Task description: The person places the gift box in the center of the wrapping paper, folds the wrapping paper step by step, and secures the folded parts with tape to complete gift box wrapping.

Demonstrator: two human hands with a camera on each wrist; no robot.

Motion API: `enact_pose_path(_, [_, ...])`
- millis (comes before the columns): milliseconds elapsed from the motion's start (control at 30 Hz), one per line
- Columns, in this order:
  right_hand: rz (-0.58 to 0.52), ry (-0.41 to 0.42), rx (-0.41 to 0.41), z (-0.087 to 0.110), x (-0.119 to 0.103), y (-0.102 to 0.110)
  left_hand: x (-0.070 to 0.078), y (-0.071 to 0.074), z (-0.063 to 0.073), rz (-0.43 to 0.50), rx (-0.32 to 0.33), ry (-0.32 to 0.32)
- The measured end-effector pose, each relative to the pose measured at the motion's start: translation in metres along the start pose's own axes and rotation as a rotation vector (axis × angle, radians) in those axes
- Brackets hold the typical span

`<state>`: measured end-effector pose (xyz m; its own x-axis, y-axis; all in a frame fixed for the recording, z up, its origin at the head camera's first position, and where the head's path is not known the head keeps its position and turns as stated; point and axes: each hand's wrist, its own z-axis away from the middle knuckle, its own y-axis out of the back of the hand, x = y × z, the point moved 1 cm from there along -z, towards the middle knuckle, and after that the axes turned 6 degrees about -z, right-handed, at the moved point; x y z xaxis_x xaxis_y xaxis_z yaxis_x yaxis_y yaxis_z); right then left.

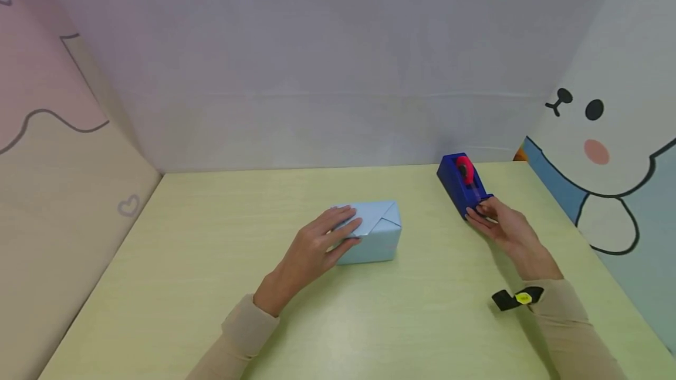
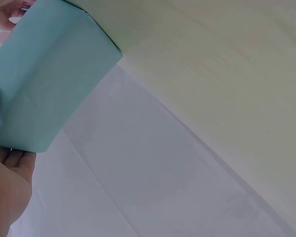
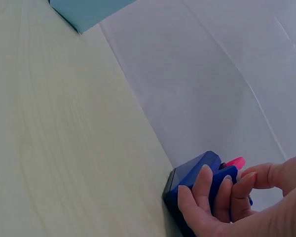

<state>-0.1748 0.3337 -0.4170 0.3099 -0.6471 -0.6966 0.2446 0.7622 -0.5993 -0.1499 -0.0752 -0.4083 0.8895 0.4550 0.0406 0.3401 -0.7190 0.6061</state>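
A box wrapped in light blue paper (image 1: 372, 245) rests near the middle of the table, its folded flap showing on top. My left hand (image 1: 314, 245) lies over its left end, fingers stretched across the top and thumb at the front edge. In the left wrist view the wrapped box (image 2: 54, 74) hides those fingertips. Farther right, a blue tape dispenser (image 1: 455, 183) carries a red-cored roll of tape (image 1: 466, 169). My right hand (image 1: 504, 227) holds its near end, thumb and fingers bent around the cutter. I cannot tell whether they pinch the tape's end.
The pale wooden table (image 1: 211, 286) meets a grey-white back wall (image 1: 317, 75) just behind the box and dispenser. Cartoon-printed panels (image 1: 623, 192) flank it on both sides. A black strap with a yellow tag (image 1: 520, 298) sticks out at the right sleeve.
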Motion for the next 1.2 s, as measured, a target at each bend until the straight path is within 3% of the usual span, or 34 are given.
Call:
enact_pose_path(133, [0.033, 0.024, -0.01, 0.002, -0.006, 0.002, 0.0, -0.002, 0.0, 0.003, -0.004, -0.001])
enact_pose_path(400, [0.311, 0.165, 0.056, 0.006, -0.013, 0.003, 0.0, -0.001, -0.001, -0.004, -0.002, -0.002])
enact_pose_path(633, [0.404, 0.17, 0.098, 0.002, -0.01, 0.003, 0.0, -0.001, 0.0, -0.008, -0.006, 0.001])
enact_pose_path(733, [0.411, 0.16, 0.104, 0.001, -0.009, 0.005, 0.0, -0.001, 0.001, -0.014, -0.009, 0.001])
enact_pose_path(933, [0.315, 0.115, 0.107, -0.003, -0.007, 0.007, -0.001, -0.001, 0.001, -0.02, -0.004, -0.003])
enact_pose_path(1067, [0.219, 0.032, 0.095, -0.008, 0.001, 0.007, -0.001, -0.001, 0.001, -0.028, 0.004, -0.019])
enact_pose_path(1200, [0.163, -0.051, 0.034, -0.01, 0.004, 0.009, -0.002, -0.001, 0.001, -0.031, 0.003, -0.03])
